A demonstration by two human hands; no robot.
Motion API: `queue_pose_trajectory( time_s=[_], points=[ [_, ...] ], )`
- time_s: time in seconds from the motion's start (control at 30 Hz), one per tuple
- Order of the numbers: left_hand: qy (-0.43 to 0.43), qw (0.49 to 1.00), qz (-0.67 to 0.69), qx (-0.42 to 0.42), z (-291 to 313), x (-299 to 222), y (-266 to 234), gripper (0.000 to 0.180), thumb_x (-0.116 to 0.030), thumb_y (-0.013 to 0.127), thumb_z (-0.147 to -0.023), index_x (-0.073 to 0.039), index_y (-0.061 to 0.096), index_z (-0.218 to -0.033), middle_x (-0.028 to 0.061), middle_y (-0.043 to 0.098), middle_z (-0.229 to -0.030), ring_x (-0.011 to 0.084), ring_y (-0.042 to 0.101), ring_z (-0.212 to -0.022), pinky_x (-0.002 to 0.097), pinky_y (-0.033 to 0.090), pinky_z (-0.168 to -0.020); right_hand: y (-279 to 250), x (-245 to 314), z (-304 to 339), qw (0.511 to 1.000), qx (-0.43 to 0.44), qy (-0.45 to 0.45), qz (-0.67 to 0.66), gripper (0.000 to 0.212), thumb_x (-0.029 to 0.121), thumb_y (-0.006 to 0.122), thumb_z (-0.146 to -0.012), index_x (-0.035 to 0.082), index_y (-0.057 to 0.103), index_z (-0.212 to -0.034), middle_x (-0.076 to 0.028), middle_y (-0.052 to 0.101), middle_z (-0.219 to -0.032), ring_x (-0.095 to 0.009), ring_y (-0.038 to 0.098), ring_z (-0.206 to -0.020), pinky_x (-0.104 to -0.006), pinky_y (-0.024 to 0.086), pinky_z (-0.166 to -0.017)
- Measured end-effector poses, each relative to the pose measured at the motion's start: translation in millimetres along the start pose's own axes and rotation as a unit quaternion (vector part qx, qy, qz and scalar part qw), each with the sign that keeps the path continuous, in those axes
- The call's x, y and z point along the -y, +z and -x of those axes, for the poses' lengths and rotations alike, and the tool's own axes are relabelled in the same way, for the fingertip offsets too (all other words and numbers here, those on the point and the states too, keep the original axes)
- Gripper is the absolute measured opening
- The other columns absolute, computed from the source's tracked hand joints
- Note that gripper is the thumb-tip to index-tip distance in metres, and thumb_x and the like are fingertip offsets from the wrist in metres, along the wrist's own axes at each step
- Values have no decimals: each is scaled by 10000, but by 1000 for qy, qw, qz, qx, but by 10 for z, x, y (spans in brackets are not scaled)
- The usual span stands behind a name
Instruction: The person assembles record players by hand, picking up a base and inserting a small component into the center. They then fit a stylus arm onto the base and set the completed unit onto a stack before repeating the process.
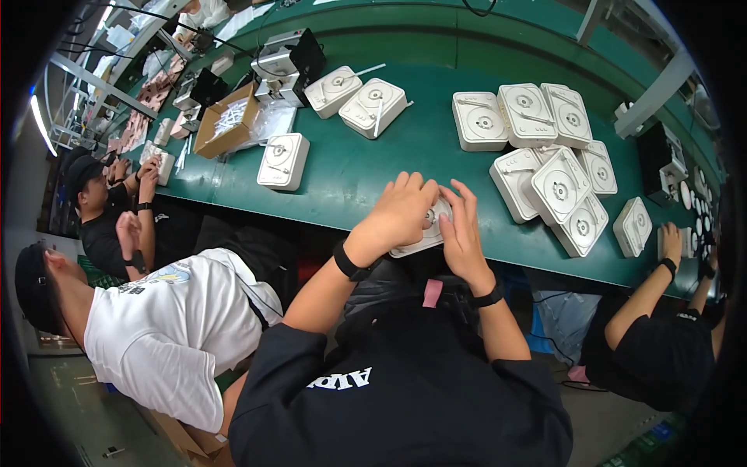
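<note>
A white, square, record-player-shaped device [416, 249] lies at the table's near edge in front of me, mostly covered by my hands. A round disc with a metal centre shows between them. My left hand [398, 213] is closed over the device's left side, its fingers bent down toward the disc. Against the right side rests my right hand [464, 240], gripping it with thumb on top and longer fingers fairly straight. Whether a small part sits under my left fingertips is hidden.
Similar white devices [560, 187] are piled to the right on the green table [373, 175]. More stand left, near a cardboard box [226, 121] of white parts and a metal fixture [288, 66]. Co-workers sit on both sides, one in a white shirt [171, 327] close at my left.
</note>
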State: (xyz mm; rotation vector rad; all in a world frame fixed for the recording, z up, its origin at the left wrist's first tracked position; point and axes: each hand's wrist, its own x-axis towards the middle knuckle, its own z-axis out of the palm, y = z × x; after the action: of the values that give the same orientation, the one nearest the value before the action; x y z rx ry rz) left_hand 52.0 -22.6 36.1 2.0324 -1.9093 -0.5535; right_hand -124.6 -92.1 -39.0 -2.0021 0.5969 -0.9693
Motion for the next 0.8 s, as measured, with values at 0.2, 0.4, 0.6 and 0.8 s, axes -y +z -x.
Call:
queue_pose_trajectory(
  time_s=[0.2,0.4,0.6,0.8],
  points=[
    [181,911,353,-113,326,-411,-713,263,-194,760,-1027,-20,753,-1224,116,687,-1141,265,634,-1026,406,511,-930,-29,-160,-3,996,63,-34,-53,459,219,572,-1104,10,585,-1512,-236,436,-1670,-465,457,-1507,-513,348,-1281],
    [513,666,534,-90,787,-1543,-733,308,-123,617,-1088,18,738,-1333,119,696,-1076,298,666,-971,374,533,-903,-130,-213,-13,984,168,-64,13,860,262,835,-889,86,489,-1656,-209,328,-1769,-460,384,-1576,-537,369,-1289],
    [497,732,446,-136,767,-1623,-322,308,-129,642,-1065,13,733,-1323,117,696,-1070,306,667,-956,389,539,-875,-330,-66,-138,958,259,-79,94,1164,127,940,-669,120,423,-1712,-178,321,-1781,-419,388,-1587,-496,360,-1304],
    [481,781,356,-178,774,-1625,-120,312,-135,668,-1041,7,728,-1313,115,696,-1064,314,668,-941,404,545,-847,-296,140,-268,946,275,-61,161,1188,23,940,-577,117,469,-1663,-147,411,-1725,-451,462,-1496,-479,430,-1265]
  ],
)
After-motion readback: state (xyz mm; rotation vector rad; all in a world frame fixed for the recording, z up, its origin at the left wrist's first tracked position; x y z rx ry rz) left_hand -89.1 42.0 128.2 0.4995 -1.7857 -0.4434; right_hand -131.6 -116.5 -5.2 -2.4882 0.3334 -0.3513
